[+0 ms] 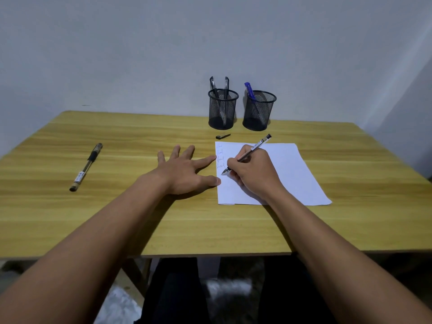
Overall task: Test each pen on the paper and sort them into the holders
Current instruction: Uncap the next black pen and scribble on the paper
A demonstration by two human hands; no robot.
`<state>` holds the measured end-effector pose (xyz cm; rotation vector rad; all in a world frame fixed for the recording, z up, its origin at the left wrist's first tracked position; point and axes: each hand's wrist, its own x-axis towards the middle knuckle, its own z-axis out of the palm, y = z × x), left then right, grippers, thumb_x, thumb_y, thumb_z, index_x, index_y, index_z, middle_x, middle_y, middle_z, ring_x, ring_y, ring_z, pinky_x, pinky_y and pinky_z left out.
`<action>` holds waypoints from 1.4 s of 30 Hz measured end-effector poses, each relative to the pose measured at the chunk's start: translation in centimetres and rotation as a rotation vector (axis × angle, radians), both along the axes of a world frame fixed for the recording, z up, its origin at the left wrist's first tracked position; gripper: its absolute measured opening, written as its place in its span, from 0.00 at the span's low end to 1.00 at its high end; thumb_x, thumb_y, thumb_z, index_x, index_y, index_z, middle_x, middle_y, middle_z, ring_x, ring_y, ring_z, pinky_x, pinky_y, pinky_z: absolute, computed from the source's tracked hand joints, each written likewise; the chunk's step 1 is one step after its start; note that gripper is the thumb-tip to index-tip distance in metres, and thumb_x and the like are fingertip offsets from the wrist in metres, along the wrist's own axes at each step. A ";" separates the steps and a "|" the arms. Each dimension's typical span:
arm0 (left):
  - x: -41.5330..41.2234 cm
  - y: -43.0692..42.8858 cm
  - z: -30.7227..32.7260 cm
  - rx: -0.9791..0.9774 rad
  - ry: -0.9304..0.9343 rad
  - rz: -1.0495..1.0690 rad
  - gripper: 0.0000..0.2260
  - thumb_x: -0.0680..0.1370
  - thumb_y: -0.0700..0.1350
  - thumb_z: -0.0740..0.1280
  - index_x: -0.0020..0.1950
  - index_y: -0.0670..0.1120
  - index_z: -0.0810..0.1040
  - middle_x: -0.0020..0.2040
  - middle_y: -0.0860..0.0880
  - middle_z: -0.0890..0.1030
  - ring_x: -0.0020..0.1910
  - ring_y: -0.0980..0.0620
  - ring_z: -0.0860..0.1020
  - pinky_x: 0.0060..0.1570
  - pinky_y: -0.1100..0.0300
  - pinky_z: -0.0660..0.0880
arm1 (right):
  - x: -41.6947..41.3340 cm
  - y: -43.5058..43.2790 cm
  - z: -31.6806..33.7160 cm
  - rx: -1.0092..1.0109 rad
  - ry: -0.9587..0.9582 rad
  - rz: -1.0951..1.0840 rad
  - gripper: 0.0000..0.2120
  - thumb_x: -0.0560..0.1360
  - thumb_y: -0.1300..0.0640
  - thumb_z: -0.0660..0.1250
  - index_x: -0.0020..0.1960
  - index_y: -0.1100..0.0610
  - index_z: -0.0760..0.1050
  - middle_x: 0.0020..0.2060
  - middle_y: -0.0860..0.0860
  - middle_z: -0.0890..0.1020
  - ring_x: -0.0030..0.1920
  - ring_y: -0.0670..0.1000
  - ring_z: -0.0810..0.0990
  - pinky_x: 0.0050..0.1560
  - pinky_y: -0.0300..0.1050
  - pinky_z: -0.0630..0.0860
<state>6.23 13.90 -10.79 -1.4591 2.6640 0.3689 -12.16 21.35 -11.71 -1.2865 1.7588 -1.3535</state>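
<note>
My right hand (252, 170) grips an uncapped pen (257, 145) with its tip down on the white paper (294, 174), just under several short scribbled lines at the sheet's left edge. My left hand (184, 167) lies flat with fingers spread, its thumb and forefinger touching the paper's left edge. A black pen cap (223, 136) lies just beyond the paper. Two black mesh holders stand at the back: the left holder (222, 111) has two black pens, the right holder (258, 112) has one blue pen (249, 90). A capped black pen (86, 167) lies far left.
The wooden table (117, 218) stands against a plain grey wall. Its front edge runs just above my lap. Dark-clothed legs and a pale floor show under the table.
</note>
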 end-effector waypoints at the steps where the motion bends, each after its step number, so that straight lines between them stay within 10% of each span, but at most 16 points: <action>1: 0.0 0.0 0.0 -0.003 -0.002 -0.001 0.35 0.69 0.78 0.52 0.75 0.75 0.47 0.83 0.48 0.42 0.80 0.40 0.38 0.72 0.30 0.36 | 0.0 0.0 0.0 -0.008 0.018 -0.009 0.10 0.70 0.56 0.70 0.32 0.54 0.71 0.24 0.52 0.79 0.30 0.54 0.80 0.39 0.63 0.80; 23: -0.4 0.2 0.7 0.042 0.021 0.003 0.37 0.66 0.77 0.54 0.75 0.74 0.51 0.83 0.47 0.46 0.80 0.38 0.41 0.72 0.29 0.39 | -0.5 -0.1 0.9 0.047 0.036 -0.085 0.11 0.73 0.56 0.69 0.36 0.62 0.75 0.29 0.56 0.81 0.33 0.56 0.81 0.36 0.54 0.78; 27: -0.6 -1.0 1.1 0.043 0.154 0.070 0.32 0.66 0.75 0.59 0.70 0.70 0.69 0.78 0.47 0.65 0.76 0.42 0.62 0.72 0.34 0.57 | -2.3 -0.7 1.9 -0.017 -0.098 -0.119 0.07 0.74 0.58 0.70 0.39 0.58 0.76 0.29 0.54 0.80 0.29 0.51 0.75 0.33 0.47 0.72; 30: -1.8 -2.3 2.4 -0.130 0.379 0.156 0.22 0.74 0.67 0.61 0.55 0.55 0.83 0.53 0.50 0.83 0.56 0.46 0.79 0.55 0.49 0.76 | -4.0 -1.3 3.0 -0.058 -0.182 -0.128 0.07 0.77 0.60 0.72 0.41 0.59 0.79 0.31 0.53 0.79 0.29 0.48 0.74 0.29 0.41 0.73; 42: -9.2 -9.6 1.9 -0.210 0.349 0.196 0.10 0.77 0.55 0.68 0.50 0.52 0.86 0.50 0.49 0.84 0.52 0.44 0.79 0.45 0.55 0.75 | -7.4 -5.6 4.0 -0.054 -0.348 -0.135 0.09 0.78 0.61 0.71 0.40 0.59 0.80 0.34 0.55 0.80 0.33 0.51 0.78 0.31 0.42 0.79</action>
